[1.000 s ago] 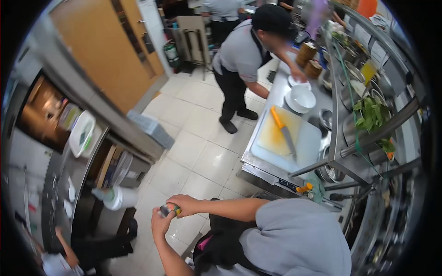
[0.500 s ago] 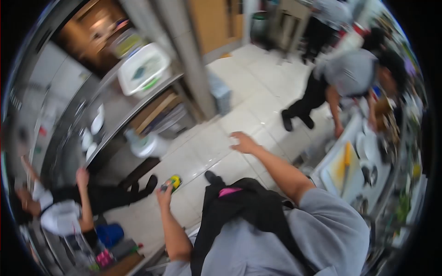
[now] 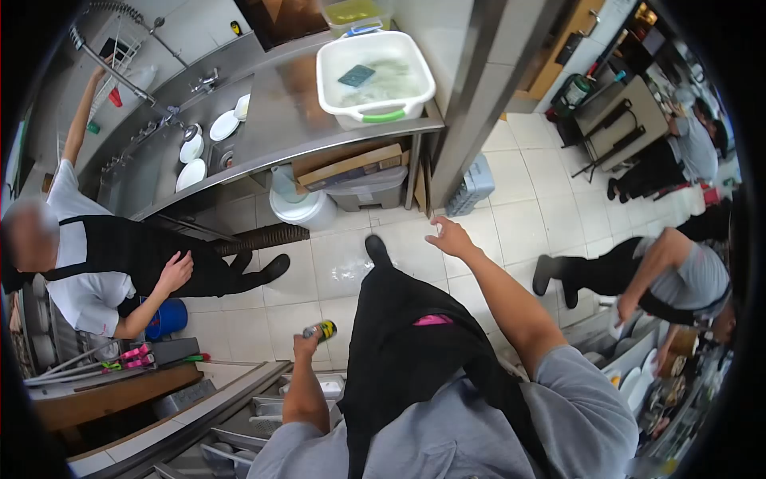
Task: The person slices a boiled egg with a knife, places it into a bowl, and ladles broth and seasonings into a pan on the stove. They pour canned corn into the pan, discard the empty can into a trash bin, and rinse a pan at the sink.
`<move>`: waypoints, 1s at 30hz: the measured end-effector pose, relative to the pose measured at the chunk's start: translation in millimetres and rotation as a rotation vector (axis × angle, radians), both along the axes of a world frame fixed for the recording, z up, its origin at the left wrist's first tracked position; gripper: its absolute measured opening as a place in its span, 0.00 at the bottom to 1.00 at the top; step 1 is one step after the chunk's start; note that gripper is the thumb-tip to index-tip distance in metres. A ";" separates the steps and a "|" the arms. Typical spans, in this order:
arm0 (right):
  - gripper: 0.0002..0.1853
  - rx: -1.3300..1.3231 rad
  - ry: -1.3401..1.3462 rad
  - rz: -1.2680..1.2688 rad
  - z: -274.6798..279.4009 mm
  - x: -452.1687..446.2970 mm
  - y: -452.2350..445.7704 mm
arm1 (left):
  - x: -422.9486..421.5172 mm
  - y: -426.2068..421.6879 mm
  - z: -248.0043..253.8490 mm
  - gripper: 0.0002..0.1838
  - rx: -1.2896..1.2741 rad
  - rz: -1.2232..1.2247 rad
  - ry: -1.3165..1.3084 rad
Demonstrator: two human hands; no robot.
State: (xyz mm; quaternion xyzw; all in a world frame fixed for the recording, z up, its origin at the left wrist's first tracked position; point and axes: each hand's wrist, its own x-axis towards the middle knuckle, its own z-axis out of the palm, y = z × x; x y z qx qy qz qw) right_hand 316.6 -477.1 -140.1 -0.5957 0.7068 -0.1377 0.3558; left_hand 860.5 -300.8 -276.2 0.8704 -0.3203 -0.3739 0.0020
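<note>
My left hand [image 3: 305, 345] is closed around a small can with a yellow and black label [image 3: 325, 329], held out over the tiled floor. The can's label is too small to read. My right hand [image 3: 453, 239] reaches forward with nothing in it, its fingers apart and slightly bent. Beyond it, on the steel counter [image 3: 281, 96], stands a white tub [image 3: 375, 112] of cloudy water with a dark green scouring pad [image 3: 357, 76] in it.
White plates [image 3: 224, 125] lie in the sink at the left, where a co-worker in a black apron [image 3: 120, 255] stands. Below the counter are a white bucket [image 3: 307, 209] and cardboard. A metal post [image 3: 479, 112] rises ahead; a grey crate [image 3: 472, 188] sits beside it. Co-workers [image 3: 630, 267] are at the right.
The view has turned left, so the counter, tub and post now sit further right and the picture is sharper. The can stays in my left hand; my right hand is still empty.
</note>
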 end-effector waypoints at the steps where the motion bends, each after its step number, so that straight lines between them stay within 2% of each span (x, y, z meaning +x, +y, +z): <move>1: 0.33 -0.016 -0.015 0.038 0.5 8.0 -25.3 | -7.4 4.9 -2.2 0.52 0.053 -0.013 -0.027; 3: 0.35 -0.101 0.008 0.058 -18.9 20.5 -83.3 | -2.4 30.1 -54.3 0.45 -0.059 -0.019 -0.020; 4: 0.38 -0.181 0.023 0.063 -29.0 27.1 -111.2 | -0.8 39.3 -77.2 0.46 -0.028 -0.036 0.011; 6: 0.40 -0.153 0.085 0.070 -33.4 42.5 -166.1 | -13.6 30.4 -84.6 0.48 0.019 -0.041 -0.002; 7: 0.42 -0.131 0.143 0.065 -35.3 49.5 -195.4 | -28.7 14.4 -68.3 0.49 0.046 -0.050 -0.044; 8: 0.40 0.041 0.172 0.066 -43.2 53.7 -225.5 | -28.0 2.7 -78.8 0.48 0.058 -0.045 0.011; 9: 0.40 0.036 0.186 0.092 -52.1 60.5 -254.9 | -30.2 -7.2 -90.2 0.48 0.068 -0.033 0.066; 10: 0.44 0.090 0.327 0.135 -77.0 65.2 -280.2 | -40.2 -23.4 -90.9 0.48 0.071 -0.001 0.079; 13: 0.43 0.423 0.511 0.353 -150.3 69.7 -335.6 | -65.2 -71.8 -50.6 0.45 -0.007 0.141 0.103; 15: 0.42 0.539 0.576 0.404 -166.3 68.3 -350.9 | -64.8 -95.5 -54.6 0.48 0.031 0.122 0.130; 19: 0.39 0.508 0.518 0.241 -152.2 55.5 -357.9 | -71.8 -154.7 -55.0 0.49 -0.035 0.133 0.161; 21: 0.38 0.487 0.477 0.166 -139.1 53.6 -356.1 | -78.8 -186.5 -84.2 0.48 -0.183 0.203 0.267; 23: 0.37 0.473 0.444 0.102 -129.8 52.9 -351.2 | -97.7 -233.7 -91.5 0.48 -0.255 0.271 0.351; 25: 0.36 0.444 0.404 0.043 -123.6 53.1 -342.8 | -123.2 -277.9 -90.4 0.44 -0.449 0.343 0.551; 28: 0.34 0.391 0.351 -0.035 -112.8 60.7 -328.4 | -160.9 -350.2 -93.5 0.43 -0.446 0.497 0.688; 30: 0.33 0.367 0.351 -0.087 -102.4 69.6 -322.5 | -186.9 -397.4 -97.6 0.47 -0.498 0.543 0.742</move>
